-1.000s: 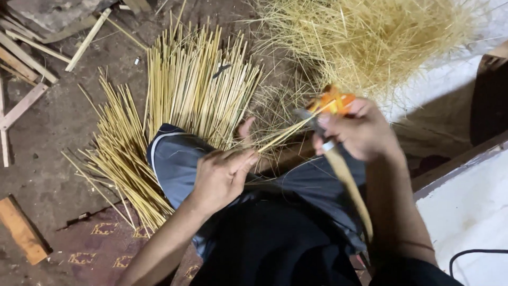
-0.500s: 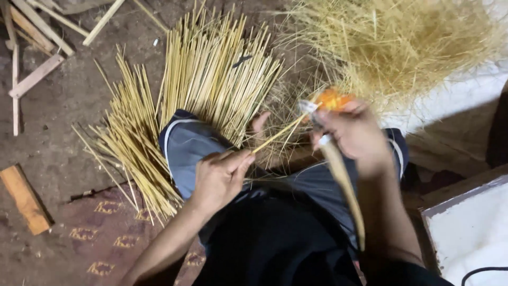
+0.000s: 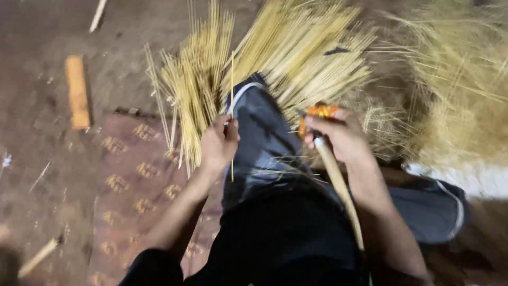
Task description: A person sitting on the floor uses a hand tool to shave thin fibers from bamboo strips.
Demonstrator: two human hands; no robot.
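- Shavings (image 3: 465,90) lay heaped far right; the stick pile (image 3: 286,58) fanned out over the floor ahead of the knee (image 3: 259,132)
- Mat (image 3: 137,180) spread at left; a wood block (image 3: 78,91) sat apart on the dirt
- Right hand (image 3: 338,137) was wrapped tight round the orange-handled knife (image 3: 317,114); blade hidden
- Left hand (image 3: 219,143) pinched one stick (image 3: 232,106) upright beside the pile; apparently the laying-down step, I'd say; next move calls for a fresh stick
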